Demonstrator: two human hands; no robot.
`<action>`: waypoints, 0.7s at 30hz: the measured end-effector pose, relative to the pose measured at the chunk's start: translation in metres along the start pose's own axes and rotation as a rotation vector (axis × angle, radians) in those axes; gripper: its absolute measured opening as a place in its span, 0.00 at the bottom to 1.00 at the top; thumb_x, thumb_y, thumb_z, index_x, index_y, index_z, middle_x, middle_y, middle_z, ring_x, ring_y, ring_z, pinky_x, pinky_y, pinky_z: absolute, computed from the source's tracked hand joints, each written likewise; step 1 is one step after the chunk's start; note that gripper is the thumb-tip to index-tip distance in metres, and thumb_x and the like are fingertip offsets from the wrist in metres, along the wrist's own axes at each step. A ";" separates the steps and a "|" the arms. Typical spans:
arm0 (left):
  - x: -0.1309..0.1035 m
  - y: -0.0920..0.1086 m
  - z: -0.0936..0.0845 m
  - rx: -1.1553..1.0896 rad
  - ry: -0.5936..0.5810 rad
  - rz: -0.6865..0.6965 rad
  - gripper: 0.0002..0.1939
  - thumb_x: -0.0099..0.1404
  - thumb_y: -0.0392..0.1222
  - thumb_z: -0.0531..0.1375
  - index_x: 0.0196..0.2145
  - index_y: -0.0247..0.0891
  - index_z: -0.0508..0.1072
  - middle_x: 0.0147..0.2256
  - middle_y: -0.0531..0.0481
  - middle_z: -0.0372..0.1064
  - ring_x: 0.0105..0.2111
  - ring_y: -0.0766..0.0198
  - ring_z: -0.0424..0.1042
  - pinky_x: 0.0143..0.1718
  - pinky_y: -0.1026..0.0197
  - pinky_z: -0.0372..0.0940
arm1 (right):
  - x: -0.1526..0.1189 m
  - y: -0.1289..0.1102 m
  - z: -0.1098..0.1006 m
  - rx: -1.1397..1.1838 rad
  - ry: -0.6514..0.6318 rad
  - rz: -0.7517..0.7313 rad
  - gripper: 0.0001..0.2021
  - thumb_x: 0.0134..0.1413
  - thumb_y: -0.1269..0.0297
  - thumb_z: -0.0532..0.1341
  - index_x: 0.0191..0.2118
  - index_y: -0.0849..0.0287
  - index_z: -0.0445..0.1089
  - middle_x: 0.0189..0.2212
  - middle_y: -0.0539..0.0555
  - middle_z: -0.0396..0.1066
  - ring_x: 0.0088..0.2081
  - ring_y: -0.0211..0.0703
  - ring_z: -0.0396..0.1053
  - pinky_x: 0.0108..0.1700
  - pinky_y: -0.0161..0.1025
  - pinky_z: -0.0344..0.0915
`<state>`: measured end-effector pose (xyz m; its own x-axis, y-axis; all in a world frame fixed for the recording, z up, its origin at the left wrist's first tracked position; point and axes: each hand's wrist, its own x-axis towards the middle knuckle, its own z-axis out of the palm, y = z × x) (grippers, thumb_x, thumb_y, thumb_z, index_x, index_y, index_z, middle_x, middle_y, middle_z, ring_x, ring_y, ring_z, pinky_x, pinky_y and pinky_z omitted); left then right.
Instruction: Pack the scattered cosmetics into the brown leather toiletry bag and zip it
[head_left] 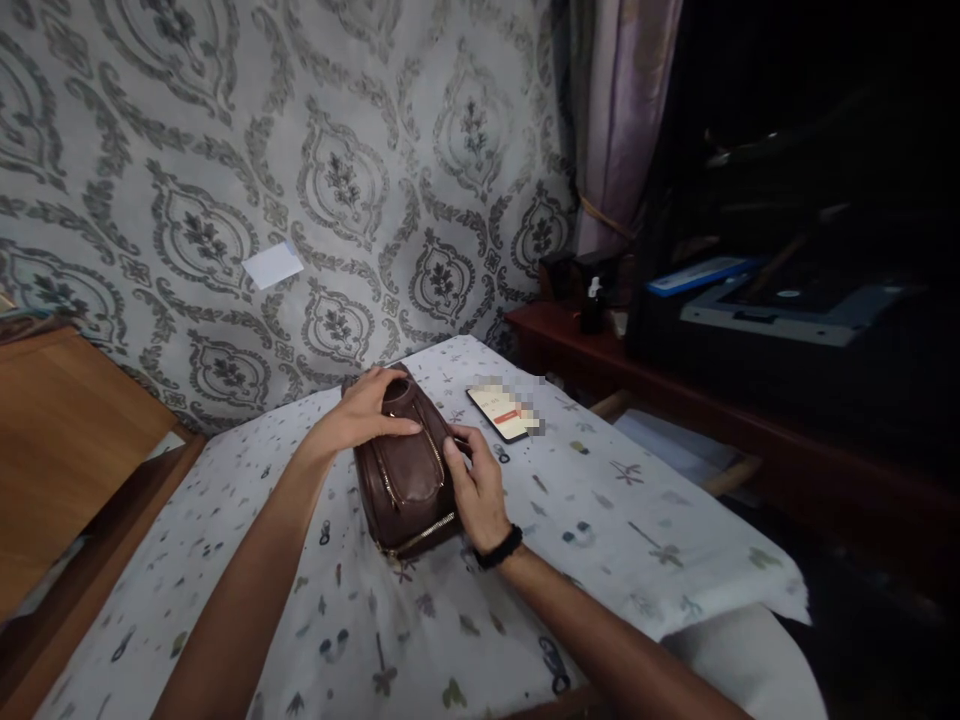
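Observation:
A dark brown leather bag (409,465) with gold-coloured zippers lies on a white printed cloth (600,560). My left hand (367,412) grips its far left part, the thumb lying across the top and the other fingers over the far edge. At the right side of the bag, my right hand (476,487) has its thumb and curled fingers closed on the edge; a black band is round that wrist. The front zipper (427,535) runs along the near edge of the bag. Whatever is under my fingers is hidden.
A phone (501,412) with a lit screen lies right of the bag. Beyond the cloth's right edge are an open drawer (675,445) with papers and a dark red shelf (570,330) with a small bottle (593,305). Wooden furniture (82,440) stands at left; patterned wallpaper is behind.

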<state>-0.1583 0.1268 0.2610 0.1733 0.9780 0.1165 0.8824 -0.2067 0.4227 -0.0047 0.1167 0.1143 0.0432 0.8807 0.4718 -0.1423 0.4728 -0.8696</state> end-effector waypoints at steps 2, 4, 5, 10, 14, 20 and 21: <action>-0.001 0.000 -0.002 -0.011 -0.022 0.000 0.35 0.52 0.56 0.67 0.55 0.43 0.66 0.51 0.43 0.63 0.53 0.47 0.63 0.50 0.51 0.63 | 0.000 -0.001 -0.001 0.010 0.003 0.011 0.15 0.62 0.53 0.53 0.44 0.58 0.66 0.41 0.57 0.72 0.44 0.47 0.70 0.49 0.47 0.66; -0.001 0.000 -0.003 -0.019 -0.039 0.011 0.35 0.52 0.56 0.67 0.55 0.43 0.66 0.52 0.43 0.62 0.54 0.47 0.62 0.51 0.51 0.63 | 0.001 -0.002 -0.001 0.026 -0.003 0.021 0.14 0.62 0.53 0.54 0.43 0.58 0.67 0.40 0.56 0.72 0.43 0.47 0.70 0.48 0.46 0.66; -0.001 -0.001 -0.004 -0.022 -0.042 0.016 0.35 0.53 0.57 0.66 0.56 0.43 0.66 0.52 0.43 0.62 0.55 0.47 0.62 0.51 0.51 0.62 | 0.002 -0.002 -0.002 0.033 -0.006 0.025 0.14 0.61 0.53 0.54 0.43 0.57 0.67 0.39 0.55 0.72 0.42 0.46 0.70 0.47 0.46 0.67; -0.007 0.003 0.001 0.070 0.021 -0.012 0.38 0.53 0.56 0.66 0.58 0.40 0.64 0.53 0.41 0.62 0.57 0.45 0.60 0.56 0.47 0.59 | 0.003 -0.001 -0.002 0.046 -0.001 0.024 0.15 0.60 0.52 0.55 0.43 0.58 0.67 0.39 0.55 0.72 0.42 0.46 0.70 0.47 0.45 0.66; -0.027 0.016 0.016 0.234 0.078 0.011 0.49 0.51 0.59 0.67 0.64 0.41 0.54 0.61 0.38 0.54 0.62 0.40 0.52 0.60 0.42 0.53 | 0.002 -0.001 -0.003 0.037 -0.001 0.008 0.15 0.60 0.52 0.55 0.43 0.58 0.67 0.40 0.56 0.72 0.44 0.47 0.70 0.48 0.45 0.66; -0.043 0.021 0.032 0.338 0.112 0.012 0.56 0.48 0.55 0.70 0.67 0.46 0.44 0.66 0.39 0.46 0.64 0.39 0.46 0.61 0.40 0.48 | 0.002 -0.005 -0.003 0.005 -0.012 -0.010 0.13 0.61 0.54 0.54 0.43 0.58 0.67 0.39 0.55 0.72 0.42 0.46 0.70 0.47 0.45 0.66; -0.042 0.020 0.033 0.344 0.119 0.016 0.56 0.49 0.54 0.70 0.67 0.46 0.45 0.65 0.39 0.47 0.64 0.40 0.47 0.61 0.40 0.49 | 0.003 -0.005 -0.003 0.006 -0.014 -0.008 0.13 0.62 0.54 0.54 0.43 0.58 0.67 0.39 0.55 0.72 0.42 0.45 0.70 0.47 0.44 0.67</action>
<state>-0.1333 0.0825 0.2350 0.1537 0.9602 0.2333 0.9791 -0.1799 0.0953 -0.0008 0.1168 0.1193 0.0306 0.8761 0.4811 -0.1482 0.4800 -0.8647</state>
